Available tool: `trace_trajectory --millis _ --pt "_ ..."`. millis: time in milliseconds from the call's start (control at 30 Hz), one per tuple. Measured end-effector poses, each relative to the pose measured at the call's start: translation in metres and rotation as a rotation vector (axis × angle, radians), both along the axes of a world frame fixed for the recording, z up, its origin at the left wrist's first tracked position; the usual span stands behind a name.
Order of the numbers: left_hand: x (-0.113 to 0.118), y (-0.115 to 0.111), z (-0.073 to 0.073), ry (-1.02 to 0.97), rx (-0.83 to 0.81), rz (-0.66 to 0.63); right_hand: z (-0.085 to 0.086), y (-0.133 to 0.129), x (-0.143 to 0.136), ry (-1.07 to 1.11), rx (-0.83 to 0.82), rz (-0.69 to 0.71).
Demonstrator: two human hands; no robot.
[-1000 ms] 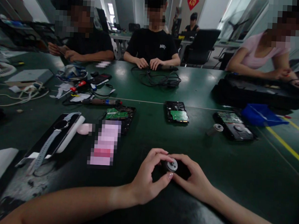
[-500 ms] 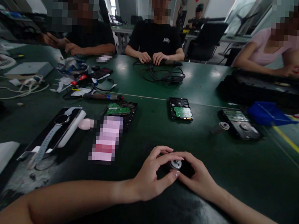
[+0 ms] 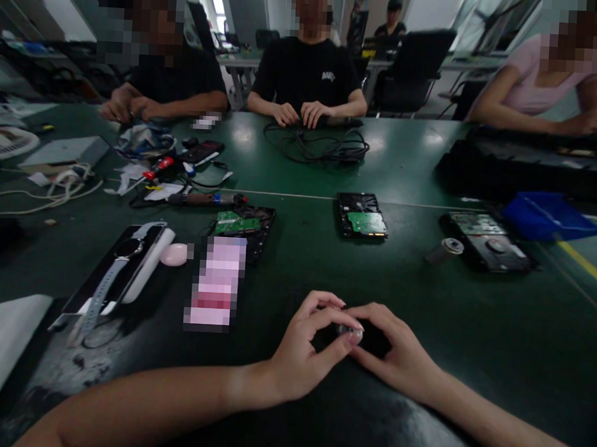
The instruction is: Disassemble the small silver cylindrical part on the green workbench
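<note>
My left hand (image 3: 304,357) is curled in front of me, thumb and fingertips closed on a small round silver metal part (image 3: 357,334). Its fingers cover most of that part, so its exact kind is hard to make out. From the other side my right hand (image 3: 406,352) bends around it. The right fingertips meet the left ones and appear to grip the part too, though the contact is partly hidden. A similar cylinder with a silver top (image 3: 451,245) stands farther right. Beyond my hands lies a hard drive (image 3: 366,222) with its green circuit board up.
Left are a phone (image 3: 215,282), another hard drive (image 3: 258,228), a watch (image 3: 128,248) on a white-edged box, and an electric screwdriver (image 3: 207,199). Right lie a third drive (image 3: 492,244) and a blue cloth-like item (image 3: 549,216). Across the table, a person handles a black cable (image 3: 327,148).
The silver part has tilted between my fingers, and my left thumb now covers more of its top. Both hands stay in nearly the same place. The camera view has shifted slightly.
</note>
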State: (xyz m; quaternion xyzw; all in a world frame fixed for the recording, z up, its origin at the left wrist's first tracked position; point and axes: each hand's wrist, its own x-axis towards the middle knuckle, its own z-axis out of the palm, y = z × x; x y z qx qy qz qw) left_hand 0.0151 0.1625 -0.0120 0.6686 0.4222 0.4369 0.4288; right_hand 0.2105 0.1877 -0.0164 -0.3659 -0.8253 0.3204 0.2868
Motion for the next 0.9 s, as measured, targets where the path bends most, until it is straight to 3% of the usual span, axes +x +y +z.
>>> trace_trajectory --millis 167,300,367,500,600,767,900 --pt "-0.004 0.01 0.012 0.065 0.065 0.041 0.001 -0.002 0.0 -0.016 -0.039 -0.037" --pt "-0.01 0.02 0.018 0.133 0.16 0.176 -0.001 -0.003 -0.001 0.007 -0.032 -0.082" --pt "-0.012 0.024 0.013 0.237 0.186 0.225 -0.003 -0.003 0.0 0.034 -0.044 -0.133" --pt "-0.015 0.027 -0.005 0.559 0.223 0.178 -0.005 -0.001 0.002 0.077 -0.092 -0.266" --pt "-0.015 0.026 -0.01 0.656 0.269 0.169 -0.005 -0.001 0.002 0.066 -0.095 -0.25" --pt "-0.015 0.026 -0.005 0.604 0.251 0.219 -0.003 0.0 0.0 0.057 -0.067 -0.224" --pt "-0.012 0.029 0.006 0.368 0.288 0.261 -0.001 0.0 0.0 0.011 -0.038 -0.153"
